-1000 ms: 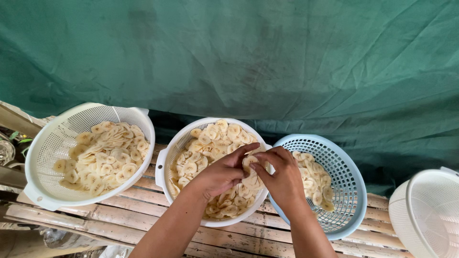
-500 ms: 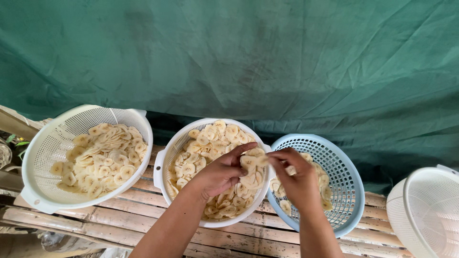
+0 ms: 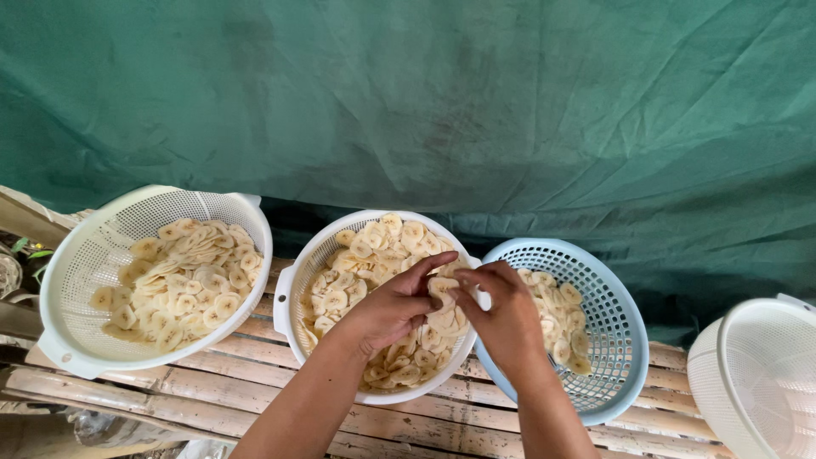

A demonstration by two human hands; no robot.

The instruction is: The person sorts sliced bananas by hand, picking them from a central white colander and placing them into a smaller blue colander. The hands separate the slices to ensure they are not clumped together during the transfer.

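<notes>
A white colander [image 3: 293,289] in the middle holds pale round banana slices [image 3: 374,251]. My left hand [image 3: 393,308] and my right hand [image 3: 501,316] meet over its right side, fingertips together, pinching a small clump of slices [image 3: 442,289]. To the right a light blue basket [image 3: 616,340] holds a few slices [image 3: 561,327], partly hidden behind my right hand. A second white colander [image 3: 85,263] at the left is filled with slices [image 3: 183,276].
All containers sit on a slatted bamboo bench [image 3: 255,404]. Another white perforated basket [image 3: 756,374] stands at the far right edge. A dark green tarpaulin [image 3: 425,102] hangs close behind as a backdrop. Clutter shows at the far left.
My right hand went out over the blue basket and has come back to the middle colander, where both hands now pinch slices together. The view has shifted slightly.
</notes>
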